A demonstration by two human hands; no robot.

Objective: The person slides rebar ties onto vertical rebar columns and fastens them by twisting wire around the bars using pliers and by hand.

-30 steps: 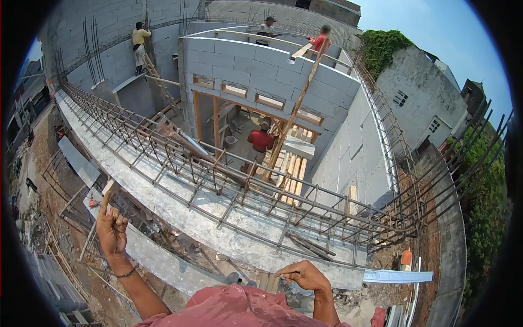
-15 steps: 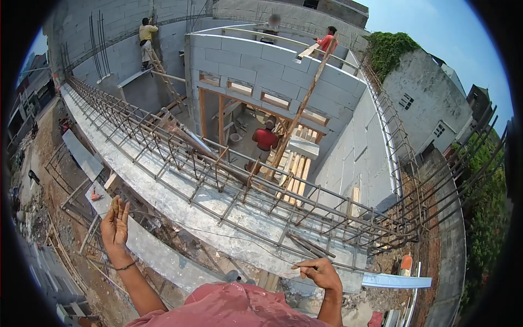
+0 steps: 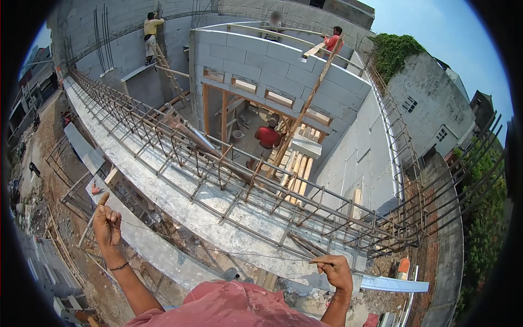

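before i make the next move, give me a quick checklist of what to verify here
1. Right hand has the thin wire: ok, fingertips look pinched on it.
2. Left hand grips the wire: cannot tell; it runs up to the curled fingers, but the contact is too fine to see.
3. Wire free of the rebar cage: cannot tell; it passes close to the near bar.
4. Ledge clear near the right hand: not ok, short bars lie there.
5. Area below clear of people: not ok, a person in red is beyond the cage.
6. Footing: cannot tell, feet out of view.
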